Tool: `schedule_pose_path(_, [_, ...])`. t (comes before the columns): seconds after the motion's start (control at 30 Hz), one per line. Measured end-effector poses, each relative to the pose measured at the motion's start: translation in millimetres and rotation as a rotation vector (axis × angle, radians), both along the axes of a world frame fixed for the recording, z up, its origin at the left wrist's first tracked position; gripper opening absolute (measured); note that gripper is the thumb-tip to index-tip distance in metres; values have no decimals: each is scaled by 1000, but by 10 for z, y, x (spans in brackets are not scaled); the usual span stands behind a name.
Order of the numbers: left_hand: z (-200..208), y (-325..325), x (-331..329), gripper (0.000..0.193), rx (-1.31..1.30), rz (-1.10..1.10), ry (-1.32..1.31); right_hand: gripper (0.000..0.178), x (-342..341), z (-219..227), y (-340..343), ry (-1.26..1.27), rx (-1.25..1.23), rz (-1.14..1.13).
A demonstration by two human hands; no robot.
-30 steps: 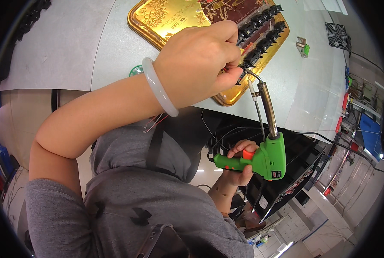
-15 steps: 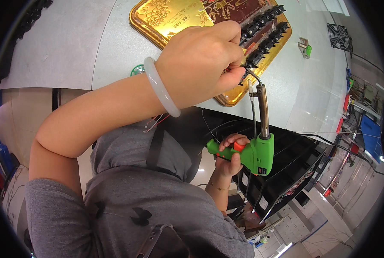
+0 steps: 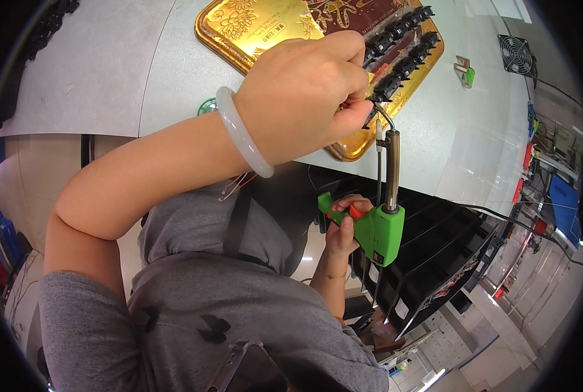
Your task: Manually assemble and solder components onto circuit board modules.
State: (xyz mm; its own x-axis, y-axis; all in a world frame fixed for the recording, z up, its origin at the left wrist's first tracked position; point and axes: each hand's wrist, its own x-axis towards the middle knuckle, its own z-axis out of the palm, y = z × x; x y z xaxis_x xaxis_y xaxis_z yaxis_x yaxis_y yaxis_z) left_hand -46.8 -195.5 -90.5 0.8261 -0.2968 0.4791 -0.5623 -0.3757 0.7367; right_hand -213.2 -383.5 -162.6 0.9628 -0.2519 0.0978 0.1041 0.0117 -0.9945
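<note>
My left hand [image 3: 304, 98], with a pale bangle at its wrist, is closed in a pinch over a gold tin tray [image 3: 259, 42]. What its fingertips hold is hidden behind the fingers. Two rows of small black parts [image 3: 406, 67] lie along the tray's right side, close to those fingers. Lower down, my right hand [image 3: 342, 240] grips a green soldering gun [image 3: 384, 238] by its handle, near an orange trigger. The gun's metal barrel points up, and its bent tip, with a thin feed tube beside it, reaches the black parts beside my left fingertips.
A small metal piece with a green part [image 3: 466, 73] lies on the table right of the tray. Farther right is a black fan [image 3: 516, 55]. A green-rimmed round object [image 3: 207, 106] sits partly behind my left forearm. Below the table edge stands a black rack [image 3: 428, 258]; a black cable [image 3: 500, 214] runs rightward.
The soldering gun's body and my right hand have shifted slightly left, and the barrel leans differently. Its tip stays near my left fingertips. My left hand has hardly moved.
</note>
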Motion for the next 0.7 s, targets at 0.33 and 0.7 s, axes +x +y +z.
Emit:
schedule_pose_path(0.33, [-7, 24, 2, 18, 3, 1, 13, 32, 40, -17, -26, -63, -159, 14])
schedule_pose_path(0.7, [-32, 39, 0, 18, -7, -2, 12, 38, -49, 153, 31, 34, -176, -98])
